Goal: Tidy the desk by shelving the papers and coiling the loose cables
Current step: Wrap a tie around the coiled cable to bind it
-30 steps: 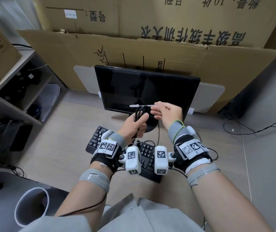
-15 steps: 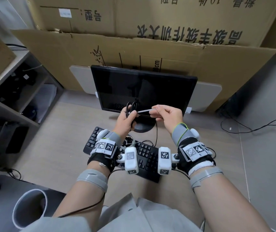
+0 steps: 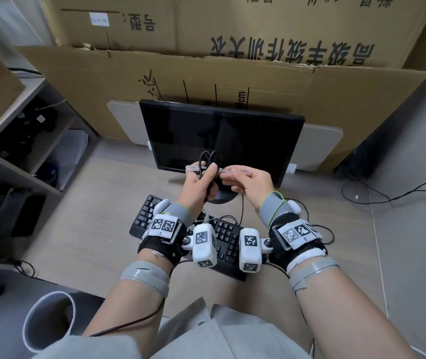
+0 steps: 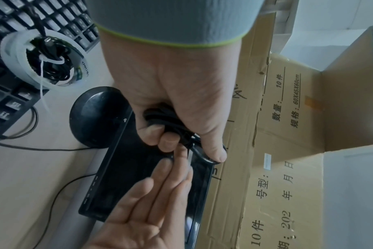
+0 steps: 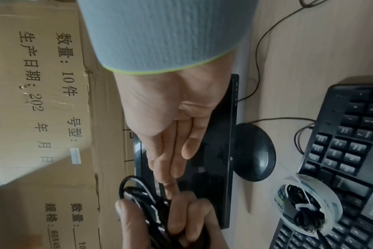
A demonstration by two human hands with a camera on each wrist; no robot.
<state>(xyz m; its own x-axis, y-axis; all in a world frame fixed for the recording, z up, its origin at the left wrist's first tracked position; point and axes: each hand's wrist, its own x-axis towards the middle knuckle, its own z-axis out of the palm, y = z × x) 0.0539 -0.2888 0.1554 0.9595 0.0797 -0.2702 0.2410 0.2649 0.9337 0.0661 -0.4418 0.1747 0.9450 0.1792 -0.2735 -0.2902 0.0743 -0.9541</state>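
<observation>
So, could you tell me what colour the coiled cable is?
Black coiled cable, clearest in the left wrist view.

At frame centre the monitor [image 3: 219,143] is standing on the desk [image 3: 98,216], cardboard boxes [image 3: 232,47] leaning behind it. The keyboard [image 3: 222,237] is lying below it, a tape roll [image 4: 43,59] resting on its keys. Shelves [image 3: 25,141] are sitting at the left edge; loose cables [image 3: 388,193] are trailing at right.

Printed words we can read on the boxes and the tape roll

On the brown cardboard carton [image 4: 287,104] we read "数量: 10件" and "规格: 60X45X60cm", plus "号型:" and "202 年 月 日"; the right wrist view adds "生产日期:". The white tape roll [image 4: 17,55] on the black keyboard [image 4: 9,101] bears "deli".
</observation>
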